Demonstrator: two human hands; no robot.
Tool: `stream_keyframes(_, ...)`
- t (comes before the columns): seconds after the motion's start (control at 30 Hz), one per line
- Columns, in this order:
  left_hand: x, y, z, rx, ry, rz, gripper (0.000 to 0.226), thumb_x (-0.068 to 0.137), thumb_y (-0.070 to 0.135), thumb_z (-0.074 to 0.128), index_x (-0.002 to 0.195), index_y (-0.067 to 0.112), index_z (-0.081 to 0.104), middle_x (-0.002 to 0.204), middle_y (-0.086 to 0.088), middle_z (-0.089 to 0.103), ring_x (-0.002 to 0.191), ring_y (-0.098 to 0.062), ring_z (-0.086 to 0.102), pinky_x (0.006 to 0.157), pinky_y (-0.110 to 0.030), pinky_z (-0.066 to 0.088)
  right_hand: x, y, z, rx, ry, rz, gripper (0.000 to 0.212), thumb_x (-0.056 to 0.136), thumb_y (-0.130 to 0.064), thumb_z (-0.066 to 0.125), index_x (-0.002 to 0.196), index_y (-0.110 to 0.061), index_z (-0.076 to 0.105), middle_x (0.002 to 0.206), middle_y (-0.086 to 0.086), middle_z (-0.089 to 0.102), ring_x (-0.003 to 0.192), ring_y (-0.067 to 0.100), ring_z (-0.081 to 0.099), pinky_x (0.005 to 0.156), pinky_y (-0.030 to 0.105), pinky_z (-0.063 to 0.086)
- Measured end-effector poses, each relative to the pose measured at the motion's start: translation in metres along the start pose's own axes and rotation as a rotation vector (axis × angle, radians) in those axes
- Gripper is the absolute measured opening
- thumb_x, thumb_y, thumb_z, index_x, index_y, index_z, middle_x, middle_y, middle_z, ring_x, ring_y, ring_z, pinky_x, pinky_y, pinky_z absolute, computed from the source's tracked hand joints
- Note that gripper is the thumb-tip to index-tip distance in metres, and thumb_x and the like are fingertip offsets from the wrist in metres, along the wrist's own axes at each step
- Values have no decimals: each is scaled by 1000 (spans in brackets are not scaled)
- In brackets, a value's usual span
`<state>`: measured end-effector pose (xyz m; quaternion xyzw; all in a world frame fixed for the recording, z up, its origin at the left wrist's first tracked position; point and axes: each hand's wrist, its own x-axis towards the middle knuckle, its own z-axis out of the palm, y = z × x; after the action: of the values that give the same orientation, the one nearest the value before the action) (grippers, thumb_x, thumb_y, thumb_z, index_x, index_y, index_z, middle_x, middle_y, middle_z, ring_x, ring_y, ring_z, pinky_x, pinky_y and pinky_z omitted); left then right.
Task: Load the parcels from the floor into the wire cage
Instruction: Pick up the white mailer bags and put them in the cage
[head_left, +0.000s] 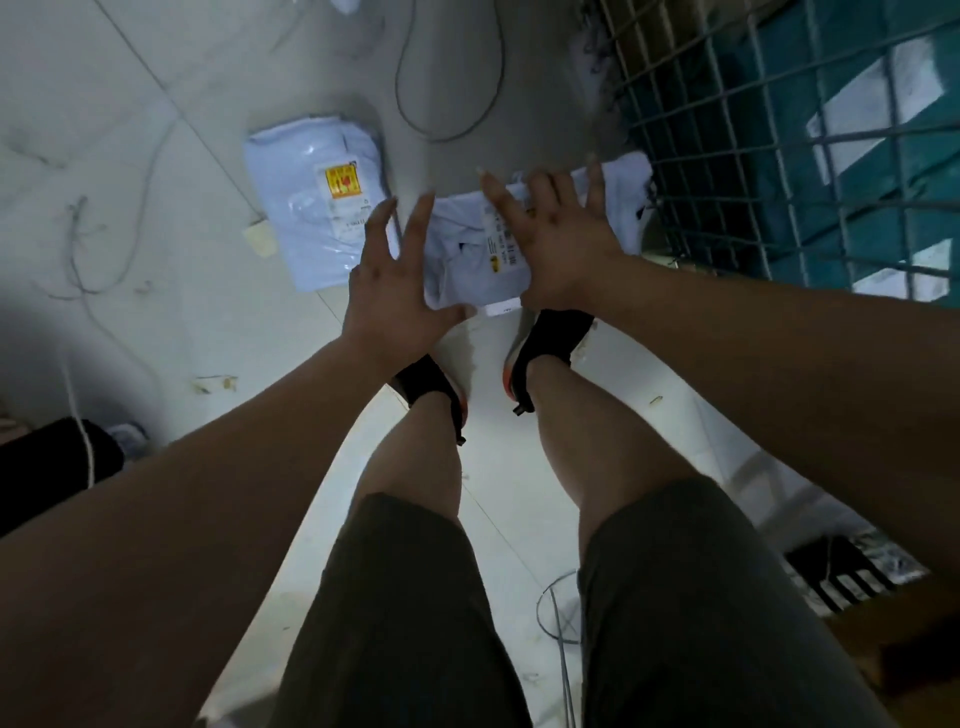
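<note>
step: reaching for a pickup. both hands spread wide, fingers apart, gripping nothing yet. left hand (387, 291) over the near-left edge of the parcel (467, 254), right hand (556, 234) over its label side; can't tell if they touch it. parcel lies on the floor (156, 78) by the feet, just beside the cage (753, 156). 2nd parcel (311, 208) lies to its left. next: close both hands on the edges, lift, swing right into cage.
</note>
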<state>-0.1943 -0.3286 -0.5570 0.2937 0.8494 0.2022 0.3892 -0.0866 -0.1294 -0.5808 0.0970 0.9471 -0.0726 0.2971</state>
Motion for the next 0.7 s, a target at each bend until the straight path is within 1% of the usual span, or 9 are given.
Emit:
stream_keyframes(0.07, -5, 21, -45, -32, 39, 44, 120, 66, 75, 70, 164, 25, 22, 163, -17, 23, 148, -27, 32, 107, -46, 46, -12, -7, -47, 27, 1, 9, 139, 55, -58, 84, 164, -23, 5, 145, 26, 40, 135, 42, 39, 115, 75, 11)
stream_keyframes(0.13, -9, 47, -96, -98, 91, 73, 115, 69, 70, 73, 163, 23, 26, 158, -13, 32, 136, -12, 41, 104, -29, 41, -26, -15, -98, 50, -17, 33, 139, 58, -56, 83, 164, -24, -1, 148, 26, 35, 139, 42, 34, 116, 74, 8)
stream_keyframes(0.17, -12, 61, -123, -133, 107, 86, 111, 72, 66, 76, 162, 24, 26, 154, -11, 37, 128, -4, 42, 103, -25, 39, -34, -20, -124, 67, -23, 48, 139, 60, -56, 83, 164, -25, -4, 150, 25, 33, 140, 42, 32, 116, 73, 9)
stream_keyframes(0.2, -15, 75, -150, -162, 103, 96, 109, 74, 63, 78, 162, 27, 24, 152, -9, 39, 126, -1, 41, 103, -25, 39, -43, -26, -151, 93, -28, 57, 140, 61, -56, 83, 163, -26, -8, 151, 25, 31, 141, 41, 30, 116, 72, 11)
stream_keyframes(0.27, -23, 102, -203, -151, 52, 130, 107, 75, 65, 79, 162, 37, 21, 150, -5, 42, 134, -9, 43, 110, -36, 42, -62, -36, -201, 148, -43, 80, 143, 61, -57, 84, 162, -27, -14, 155, 24, 25, 144, 42, 25, 116, 71, 14)
stream_keyframes(0.33, -29, 131, -250, -25, -35, 186, 113, 69, 76, 75, 161, 43, 18, 153, -3, 43, 140, -21, 44, 111, -49, 43, -78, -38, -247, 172, -49, 107, 146, 60, -59, 85, 161, -28, -16, 156, 22, 21, 146, 42, 20, 114, 69, 16)
stream_keyframes(0.4, -39, 163, -288, 150, -128, 251, 124, 60, 83, 68, 162, 41, 12, 158, -4, 40, 143, -28, 41, 112, -55, 40, -97, -39, -291, 189, -53, 127, 146, 61, -62, 84, 161, -28, -16, 158, 22, 18, 147, 42, 17, 115, 69, 15)
stream_keyframes(0.6, -74, 242, -347, 441, -193, 467, 143, 50, 95, 62, 161, 43, -10, 164, -5, 28, 148, -29, 32, 114, -58, 34, -148, -30, -384, 194, 14, 144, 147, 59, -67, 83, 160, -29, -16, 161, 21, 15, 148, 40, 17, 115, 66, 20)
stream_keyframes(0.7, -83, 270, -353, 584, -141, 599, 147, 47, 94, 60, 161, 40, -15, 163, -8, 28, 148, -32, 32, 114, -55, 33, -171, -8, -407, 150, 56, 166, 144, 59, -68, 83, 161, -28, -10, 160, 21, 18, 147, 40, 20, 116, 65, 19)
